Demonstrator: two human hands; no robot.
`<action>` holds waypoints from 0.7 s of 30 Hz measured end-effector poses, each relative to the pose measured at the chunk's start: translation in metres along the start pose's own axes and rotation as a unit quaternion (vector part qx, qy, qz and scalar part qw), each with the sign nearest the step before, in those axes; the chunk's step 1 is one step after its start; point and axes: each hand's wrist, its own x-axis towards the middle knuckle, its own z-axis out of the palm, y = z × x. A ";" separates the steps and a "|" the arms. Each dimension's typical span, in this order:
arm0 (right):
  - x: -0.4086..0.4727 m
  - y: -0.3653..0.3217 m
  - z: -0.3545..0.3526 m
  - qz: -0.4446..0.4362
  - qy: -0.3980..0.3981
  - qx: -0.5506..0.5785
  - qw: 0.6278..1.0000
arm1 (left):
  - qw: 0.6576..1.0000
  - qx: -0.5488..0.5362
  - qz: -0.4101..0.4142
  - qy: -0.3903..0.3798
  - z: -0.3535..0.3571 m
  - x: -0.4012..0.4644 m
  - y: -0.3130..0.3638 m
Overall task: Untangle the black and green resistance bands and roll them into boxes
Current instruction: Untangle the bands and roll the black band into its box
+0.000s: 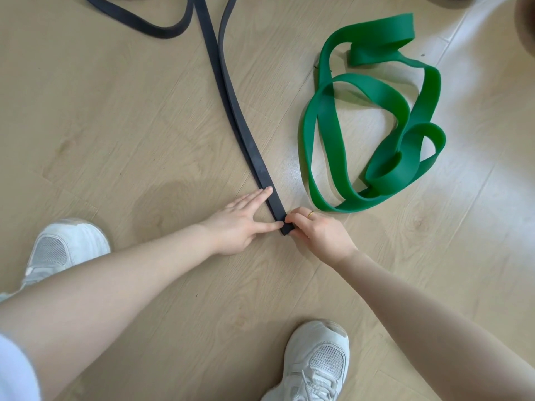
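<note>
The black resistance band [231, 111] lies doubled flat on the wooden floor [115, 111], running from the top of the view down to its near end between my hands. My left hand [240, 218] lies flat beside it, fingers straight, with a fingertip and the thumb touching the band's left edge. My right hand [315, 233] has its fingers curled and pinches the band's near end. The green resistance band [373, 117] sits apart to the right in a loose heap of loops. No boxes are in view.
My two white sneakers stand on the floor, one at the left [63, 250] and one at the bottom [315, 363]. The black band's far part curves off the top edge. A dark object [525, 21] shows at the upper right corner.
</note>
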 end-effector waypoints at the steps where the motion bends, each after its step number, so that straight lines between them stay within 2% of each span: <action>1: 0.001 0.000 -0.001 0.003 -0.002 0.002 1.000 | 1.000 -0.004 -0.005 0.005 0.000 0.000 0.000; 8: 0.020 0.003 -0.017 0.018 -0.078 -0.055 0.995 | 0.996 -0.070 -0.042 0.043 0.006 0.002 0.007; 14: 0.029 -0.005 -0.025 0.068 -0.130 -0.077 0.986 | 0.945 -0.196 -0.129 0.227 0.023 0.016 0.031; 19: 0.033 -0.005 -0.028 0.089 -0.142 -0.036 0.985 | 0.916 -0.225 -0.160 0.291 0.033 0.023 0.041; 21: 0.028 -0.006 -0.023 0.117 -0.106 0.009 0.987 | 0.912 -0.231 -0.156 0.302 0.037 0.024 0.042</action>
